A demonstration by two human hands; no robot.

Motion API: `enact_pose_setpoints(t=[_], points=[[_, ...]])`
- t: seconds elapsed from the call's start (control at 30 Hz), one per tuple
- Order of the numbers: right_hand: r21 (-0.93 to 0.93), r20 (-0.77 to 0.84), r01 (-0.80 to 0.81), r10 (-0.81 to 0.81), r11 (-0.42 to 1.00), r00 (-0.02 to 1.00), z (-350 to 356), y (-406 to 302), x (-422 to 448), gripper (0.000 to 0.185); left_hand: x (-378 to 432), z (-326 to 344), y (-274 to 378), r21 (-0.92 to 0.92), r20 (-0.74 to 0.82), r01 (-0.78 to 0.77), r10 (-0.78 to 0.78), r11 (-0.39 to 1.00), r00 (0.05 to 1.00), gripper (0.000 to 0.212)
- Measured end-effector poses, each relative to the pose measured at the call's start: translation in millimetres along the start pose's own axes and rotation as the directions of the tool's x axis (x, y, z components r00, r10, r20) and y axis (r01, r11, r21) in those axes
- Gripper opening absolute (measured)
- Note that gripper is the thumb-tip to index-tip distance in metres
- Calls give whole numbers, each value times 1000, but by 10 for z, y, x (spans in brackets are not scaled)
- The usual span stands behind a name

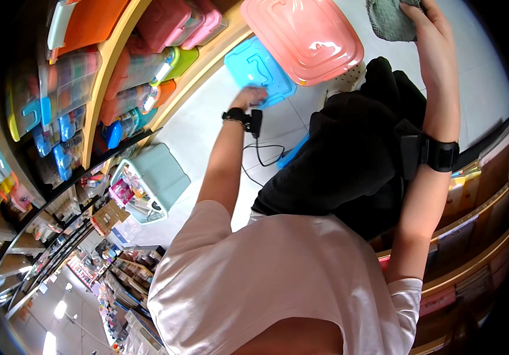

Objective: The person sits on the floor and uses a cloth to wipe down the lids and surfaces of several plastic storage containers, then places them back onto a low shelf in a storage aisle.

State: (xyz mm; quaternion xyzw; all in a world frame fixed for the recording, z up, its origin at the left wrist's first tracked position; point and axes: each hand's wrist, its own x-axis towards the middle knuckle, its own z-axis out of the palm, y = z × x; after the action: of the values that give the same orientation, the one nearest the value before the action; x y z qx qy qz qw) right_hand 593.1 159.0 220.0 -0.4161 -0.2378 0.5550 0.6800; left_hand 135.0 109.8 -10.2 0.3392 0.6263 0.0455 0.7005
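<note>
My left hand (249, 97), slightly blurred, is at the near edge of a blue plastic box lid (261, 71) low over the tiled floor; whether its fingers grip the lid cannot be told. A larger pink plastic storage box lid (303, 37) partly overlaps the blue one, farther ahead. At the upper right, my right hand (429, 20) is closed on a grey-green cloth (389, 20), thumb on top. Both wrists wear black straps with small devices, and a black cable hangs from the left one.
Wooden shelves (121, 57) with colourful plastic boxes stand at left. A pale green bin (161, 177) holding packaged items lies on the floor. Behind my right arm is a tiered wooden rack (471, 222). A blue object (292, 153) lies partly hidden beside my leg.
</note>
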Motion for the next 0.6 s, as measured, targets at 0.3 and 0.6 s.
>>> enact_pose_setpoints(t=[0.3, 0.6], points=[[-12, -30, -25, 25, 1000, 999, 237, -73, -71, 41, -41, -1102, 1453, -617, -535, -531, 186, 580, 824, 45], [-525, 26, 220, -243, 822, 970, 876, -366, -555, 42, 128, -1398, 1742, -648, -649, -634, 130, 423, 750, 44]])
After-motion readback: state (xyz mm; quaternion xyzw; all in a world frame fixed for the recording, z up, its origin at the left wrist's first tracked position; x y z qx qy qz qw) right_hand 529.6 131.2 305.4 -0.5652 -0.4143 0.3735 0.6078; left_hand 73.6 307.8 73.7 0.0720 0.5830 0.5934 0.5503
